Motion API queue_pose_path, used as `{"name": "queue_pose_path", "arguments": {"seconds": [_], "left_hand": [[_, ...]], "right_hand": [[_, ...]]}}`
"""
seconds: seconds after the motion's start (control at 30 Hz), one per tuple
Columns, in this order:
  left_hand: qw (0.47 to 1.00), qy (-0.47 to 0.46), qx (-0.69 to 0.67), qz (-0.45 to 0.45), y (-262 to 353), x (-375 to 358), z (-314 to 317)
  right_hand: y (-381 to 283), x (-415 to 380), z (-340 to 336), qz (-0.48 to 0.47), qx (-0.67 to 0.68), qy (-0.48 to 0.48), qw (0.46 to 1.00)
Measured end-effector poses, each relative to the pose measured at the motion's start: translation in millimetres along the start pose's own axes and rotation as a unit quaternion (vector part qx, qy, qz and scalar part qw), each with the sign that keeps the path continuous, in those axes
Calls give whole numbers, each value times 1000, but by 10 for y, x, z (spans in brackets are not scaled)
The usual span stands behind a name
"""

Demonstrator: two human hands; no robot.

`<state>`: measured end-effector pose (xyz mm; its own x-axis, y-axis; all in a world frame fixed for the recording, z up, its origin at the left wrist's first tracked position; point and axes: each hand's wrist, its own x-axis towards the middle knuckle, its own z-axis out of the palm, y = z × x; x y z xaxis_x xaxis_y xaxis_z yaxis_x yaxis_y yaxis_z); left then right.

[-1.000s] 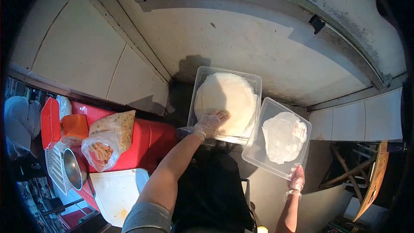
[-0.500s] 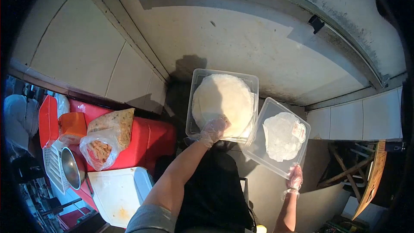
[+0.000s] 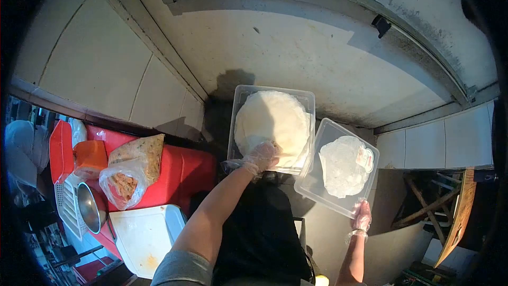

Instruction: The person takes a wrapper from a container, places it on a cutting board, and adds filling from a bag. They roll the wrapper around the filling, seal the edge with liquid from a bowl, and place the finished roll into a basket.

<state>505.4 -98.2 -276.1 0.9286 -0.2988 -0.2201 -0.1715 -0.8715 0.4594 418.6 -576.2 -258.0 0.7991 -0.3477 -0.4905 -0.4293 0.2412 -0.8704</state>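
Note:
A clear plastic container (image 3: 311, 111) holds a stack of round, thin white wrappers (image 3: 271, 114). My left hand (image 3: 263, 155), in a clear disposable glove, rests at the near edge of the stack with its fingers bent onto the wrappers; the fingertips are partly hidden. To the right, my gloved right hand (image 3: 362, 216) grips the near right corner of a clear plastic lid (image 3: 323, 193), which is tilted beside the container. On the lid lies a whitish, irregular sheet (image 3: 343, 172) with a rounded label at its right side.
On the left, a red cooler box (image 3: 188, 172) carries a bag of brown food (image 3: 143, 153), an orange container (image 3: 89, 156), a metal bowl (image 3: 91, 209) and a white lid (image 3: 143, 238). A pale wall (image 3: 264, 42) stands ahead. A wooden stool (image 3: 459, 217) lies at the right.
My left hand has shifted very slightly on the wrappers. The lid in my right hand has moved a little to the left, and the view has shifted slightly.

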Motion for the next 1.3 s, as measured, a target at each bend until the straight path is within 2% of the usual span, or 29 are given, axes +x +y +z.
{"name": "queue_pose_path", "arguments": {"seconds": [0.17,0.27,0.37,0.43,0.47,0.53,0.57,0.6,0.63,0.67,0.77,0.8,0.83,0.87,0.9,0.93,1.0,1.07,1.1,1.13,1.2,1.23,1.3], "left_hand": [[995,67,-71,18,-94,59,50],[967,95,-205,-114,-102,61,-75],[874,230,-327,-276,-420,170,-80],[838,373,-322,-234,-559,123,-366],[833,395,-320,-220,-879,179,-354],[853,400,-265,-205,-1070,193,-670],[876,381,-213,-204,-803,15,-1181],[895,361,-160,-205,-642,-92,-1555],[873,393,-242,-156,-813,32,-1582],[842,422,-320,-104,-1157,223,-1487],[860,408,-299,-63,-484,-439,-2347],[842,402,-359,-31,-145,-781,-2658],[818,396,-417,1,151,-1123,-2923],[850,402,-337,-35,448,-1459,-3191],[827,429,-360,-61,491,-1835,-3266],[800,454,-381,-89,490,-2234,-3275],[742,506,-419,-133,720,-3001,-3228],[677,557,-453,-161,1033,-3765,-3070],[681,556,-426,-212,1467,-3815,-3037],[678,559,-411,-245,1373,-4183,-2686],[580,582,-504,-265,1278,-4740,-1947],[570,562,-497,-334,1324,-4950,-1703],[536,535,-485,-437,1508,-5194,-1415]], "right_hand": [[47,7,-30,0,-1,7,1000],[0,-36,0,4,-2,10,1000],[-20,-38,73,-25,20,6,999],[-116,-42,210,-26,-31,6,999],[-160,-51,325,-26,-56,4,998],[-115,15,667,-37,-34,-49,998],[-38,65,843,-52,-38,-68,996],[20,58,1055,-103,-103,-72,987],[28,46,1257,-152,-169,-75,971],[65,94,1459,-69,-68,-89,991],[249,142,1829,-62,-10,-147,987],[336,254,1841,-36,-36,-154,987],[314,289,1844,-67,-137,-157,976],[228,327,1817,-95,-235,-159,954],[197,322,1831,-131,-333,-157,920],[231,354,1820,-198,-386,-115,894],[283,423,1777,-327,-473,-31,818],[-77,145,1764,-339,-515,-50,786],[-509,192,1545,-313,-465,-87,824],[-610,20,1550,-299,-414,-107,853],[-662,-144,1588,-285,-380,-133,870],[-695,-214,1607,-275,-363,-145,878],[-890,-571,1762,-241,-327,-235,883]]}}
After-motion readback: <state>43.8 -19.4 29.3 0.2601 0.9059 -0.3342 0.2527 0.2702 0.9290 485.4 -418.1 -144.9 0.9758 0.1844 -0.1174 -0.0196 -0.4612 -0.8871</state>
